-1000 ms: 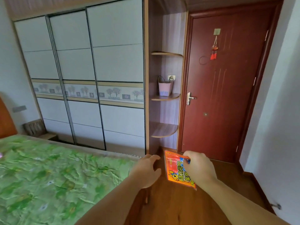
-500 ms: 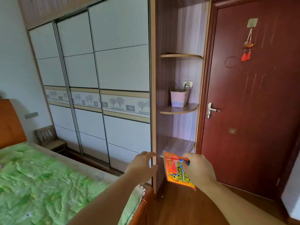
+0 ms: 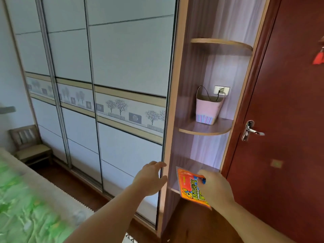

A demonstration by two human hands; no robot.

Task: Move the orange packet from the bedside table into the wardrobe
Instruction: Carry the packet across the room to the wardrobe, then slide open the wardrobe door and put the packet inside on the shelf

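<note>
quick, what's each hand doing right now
Left hand: open, fingers spread, empty, at the right edge of the wardrobe door.
Right hand: closed on the orange packet.

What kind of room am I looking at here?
Most likely a bedroom in a home. A bed with a green cover sits lower left, a sliding-door wardrobe fills the wall, and a red-brown door stands at right. The right hand holds the orange packet; the left hand reaches for the wardrobe's edge.
</note>
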